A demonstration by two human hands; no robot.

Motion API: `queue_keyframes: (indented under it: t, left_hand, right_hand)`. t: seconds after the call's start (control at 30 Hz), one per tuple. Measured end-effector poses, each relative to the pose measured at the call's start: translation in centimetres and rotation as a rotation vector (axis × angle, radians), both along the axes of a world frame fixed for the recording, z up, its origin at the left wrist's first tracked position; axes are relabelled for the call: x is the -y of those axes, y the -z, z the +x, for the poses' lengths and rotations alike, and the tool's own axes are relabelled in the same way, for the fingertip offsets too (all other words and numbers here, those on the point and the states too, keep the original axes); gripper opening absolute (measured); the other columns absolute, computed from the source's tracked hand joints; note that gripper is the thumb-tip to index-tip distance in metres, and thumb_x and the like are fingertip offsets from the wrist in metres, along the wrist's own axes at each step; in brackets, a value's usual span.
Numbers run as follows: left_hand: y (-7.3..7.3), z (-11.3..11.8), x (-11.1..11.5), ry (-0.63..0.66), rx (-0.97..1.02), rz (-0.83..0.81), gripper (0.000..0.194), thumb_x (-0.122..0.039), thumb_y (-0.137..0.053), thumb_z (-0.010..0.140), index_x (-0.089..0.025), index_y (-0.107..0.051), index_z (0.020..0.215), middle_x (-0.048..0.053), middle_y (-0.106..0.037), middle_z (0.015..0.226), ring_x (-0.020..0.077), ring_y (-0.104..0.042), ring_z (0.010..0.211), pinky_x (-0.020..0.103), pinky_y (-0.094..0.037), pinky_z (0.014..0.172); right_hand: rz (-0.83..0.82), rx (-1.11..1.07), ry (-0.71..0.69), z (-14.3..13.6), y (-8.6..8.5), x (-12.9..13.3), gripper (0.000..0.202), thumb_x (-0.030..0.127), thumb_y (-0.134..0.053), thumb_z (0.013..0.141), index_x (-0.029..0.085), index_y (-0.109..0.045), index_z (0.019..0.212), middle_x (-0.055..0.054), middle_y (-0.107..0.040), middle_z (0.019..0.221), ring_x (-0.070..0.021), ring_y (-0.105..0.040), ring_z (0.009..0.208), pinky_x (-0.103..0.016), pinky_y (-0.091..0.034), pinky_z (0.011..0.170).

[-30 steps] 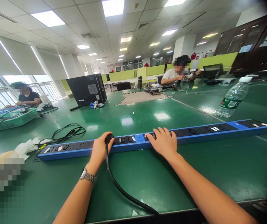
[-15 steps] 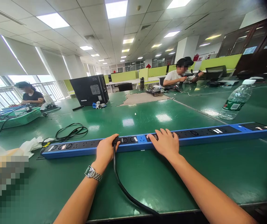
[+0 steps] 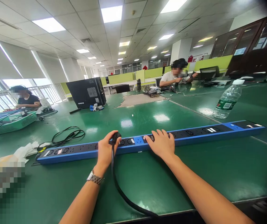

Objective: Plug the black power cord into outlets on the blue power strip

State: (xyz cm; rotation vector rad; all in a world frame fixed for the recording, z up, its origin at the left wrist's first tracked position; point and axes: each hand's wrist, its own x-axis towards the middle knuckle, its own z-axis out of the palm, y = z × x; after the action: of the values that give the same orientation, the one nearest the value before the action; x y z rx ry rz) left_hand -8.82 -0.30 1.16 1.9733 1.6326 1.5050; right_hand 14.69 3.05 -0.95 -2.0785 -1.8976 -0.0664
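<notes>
A smooth, glossy green tabletop (image 3: 177,174) is spreading across the view, its surface throwing back pale patches of light. Just above the centre, toward 12 o'clock, a ragged-edged bare patch (image 3: 138,100) is showing a dull beige layer.

A long, narrow power strip (image 3: 138,140) is lying on the tabletop around 6 o'clock, rising slightly toward 4 o'clock. Its blue casing is framing a black face lined with sockets (image 3: 189,133). At 10 o'clock a boxy black computer case (image 3: 84,93) is standing, and at 9 o'clock a green plastic basket (image 3: 22,122) with perforated sides is holding tangled wires. A clear, ribbed plastic bottle (image 3: 229,98) with a white cap is standing at 3 o'clock, while a thin black cable (image 3: 71,135) is looping loosely at 8 o'clock.

The right hand (image 3: 162,143) is lying open, palm down, its fingers spreading over the strip's face. The left hand (image 3: 105,152) is closing its thumb and fingers around a black plug (image 3: 116,135) at the strip; whether the plug is sitting in a socket cannot be told. A thick, smooth cord (image 3: 121,193) is curving from it toward 6 o'clock. A linked metal watch (image 3: 95,177) is circling the left wrist.
</notes>
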Motion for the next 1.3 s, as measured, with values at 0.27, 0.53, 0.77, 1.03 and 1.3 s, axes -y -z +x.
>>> queue_keyframes:
  t: [0.27,0.53,0.77,1.03,1.3]
  left_hand:
    - [0.6,5.2,-1.5,0.065,-0.11,-0.211,0.029,-0.024,-0.067,0.086,-0.02,-0.069,0.115,0.005,-0.077,0.099,0.0196,-0.069,0.084,0.03,-0.053,0.079]
    - [-0.1,5.4,-1.3,0.019,-0.286,-0.238,0.034,-0.026,-0.067,0.087,-0.023,-0.068,0.121,0.006,-0.077,0.098,0.0215,-0.069,0.084,0.029,-0.051,0.077]
    - [0.7,5.5,-0.9,-0.025,-0.234,-0.175,0.03,-0.028,-0.064,0.089,-0.024,-0.068,0.118,0.004,-0.076,0.093,0.0198,-0.068,0.082,0.028,-0.05,0.076]
    - [1.0,6.3,-1.4,-0.003,-0.12,-0.165,0.026,-0.033,-0.065,0.088,-0.024,-0.069,0.112,0.002,-0.076,0.09,0.0172,-0.068,0.077,0.025,-0.051,0.074]
    - [-0.8,7.0,-2.0,0.071,-0.27,-0.251,0.03,-0.022,-0.067,0.086,-0.026,-0.07,0.115,0.003,-0.077,0.097,0.02,-0.069,0.086,0.027,-0.052,0.079]
  right_hand:
    - [0.034,0.014,0.0,0.1,0.5,-0.2,0.062,0.057,-0.032,0.095,0.018,-0.059,0.134,-0.011,-0.052,0.146,-0.0298,-0.036,0.139,-0.05,-0.02,0.113]
    - [0.042,0.009,-0.005,0.1,0.3,-0.1,0.062,0.058,-0.033,0.095,0.017,-0.059,0.135,-0.012,-0.052,0.146,-0.0304,-0.036,0.138,-0.05,-0.019,0.113]
    - [0.034,-0.006,-0.007,0.1,0.2,0.0,0.063,0.057,-0.032,0.095,0.017,-0.058,0.135,-0.011,-0.052,0.146,-0.0302,-0.035,0.14,-0.05,-0.019,0.114]
    - [0.044,-0.006,-0.005,0.1,0.1,0.1,0.061,0.057,-0.034,0.095,0.017,-0.06,0.133,-0.012,-0.054,0.144,-0.0301,-0.037,0.137,-0.05,-0.019,0.113]
    - [0.044,0.003,-0.008,0.1,0.3,-0.1,0.061,0.057,-0.033,0.095,0.017,-0.06,0.133,-0.012,-0.054,0.144,-0.03,-0.037,0.137,-0.05,-0.019,0.112]
